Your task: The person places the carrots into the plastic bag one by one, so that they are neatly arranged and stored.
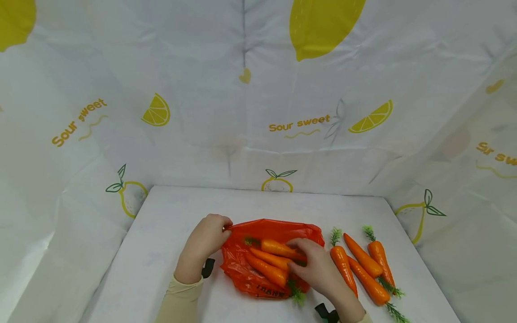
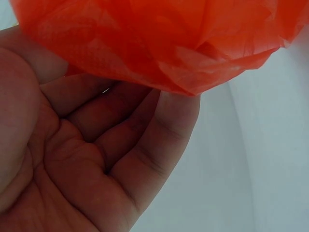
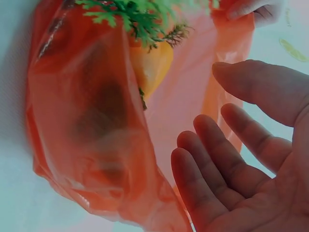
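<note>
A red plastic bag (image 1: 258, 229) lies spread on the table, its mouth gaping. Three orange carrots (image 1: 268, 269) rest together in its opening, one with green leaves (image 1: 298, 294) sticking out past the near edge. At the bag's left rim, my left hand (image 1: 206, 240) pinches the plastic between thumb and fingers; the left wrist view shows the red film (image 2: 159, 43) covering the fingertips. My right hand (image 1: 317, 267) hovers by the carrots at the bag's right side. In the right wrist view its fingers (image 3: 227, 164) are spread apart with nothing between them, facing the bag opening (image 3: 178, 96).
To the right of the bag lie several more carrots with leafy tops, among them an outer one (image 1: 379, 255) and a near one (image 1: 369, 282). The white table (image 1: 161, 215) is walled in behind and at both sides by a lemon-printed cloth (image 1: 210, 107).
</note>
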The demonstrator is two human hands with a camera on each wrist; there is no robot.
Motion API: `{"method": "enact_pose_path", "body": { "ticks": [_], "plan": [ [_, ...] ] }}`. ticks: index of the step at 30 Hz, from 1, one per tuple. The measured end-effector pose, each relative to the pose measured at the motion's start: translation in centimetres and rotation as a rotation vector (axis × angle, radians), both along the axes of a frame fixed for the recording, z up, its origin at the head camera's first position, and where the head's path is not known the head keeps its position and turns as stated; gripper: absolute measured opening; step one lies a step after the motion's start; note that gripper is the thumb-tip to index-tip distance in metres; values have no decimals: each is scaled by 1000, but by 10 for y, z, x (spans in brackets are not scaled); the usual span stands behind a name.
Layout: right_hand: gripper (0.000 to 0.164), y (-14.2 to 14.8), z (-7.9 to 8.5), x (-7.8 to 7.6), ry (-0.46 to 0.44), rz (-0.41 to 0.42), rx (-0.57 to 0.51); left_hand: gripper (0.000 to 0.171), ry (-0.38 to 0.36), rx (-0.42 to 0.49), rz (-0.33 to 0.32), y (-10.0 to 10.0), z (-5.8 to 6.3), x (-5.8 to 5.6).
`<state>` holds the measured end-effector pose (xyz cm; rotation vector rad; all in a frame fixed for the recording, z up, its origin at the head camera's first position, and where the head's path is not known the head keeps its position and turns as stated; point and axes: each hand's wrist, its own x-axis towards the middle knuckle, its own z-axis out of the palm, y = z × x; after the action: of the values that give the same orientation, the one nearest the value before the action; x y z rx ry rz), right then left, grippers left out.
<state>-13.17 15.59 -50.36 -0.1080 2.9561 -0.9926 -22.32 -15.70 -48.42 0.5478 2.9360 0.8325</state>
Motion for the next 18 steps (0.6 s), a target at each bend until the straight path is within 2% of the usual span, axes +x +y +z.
{"method": "enact_pose_path", "body": {
  "ticks": [6,18],
  "plan": [
    [44,2,5,5,8,-19,-13,14,2,0,0,0,0,0],
    [48,16,13,14,95,-30,-22,13,7,1,2,1,-1,-1]
  ]
}}
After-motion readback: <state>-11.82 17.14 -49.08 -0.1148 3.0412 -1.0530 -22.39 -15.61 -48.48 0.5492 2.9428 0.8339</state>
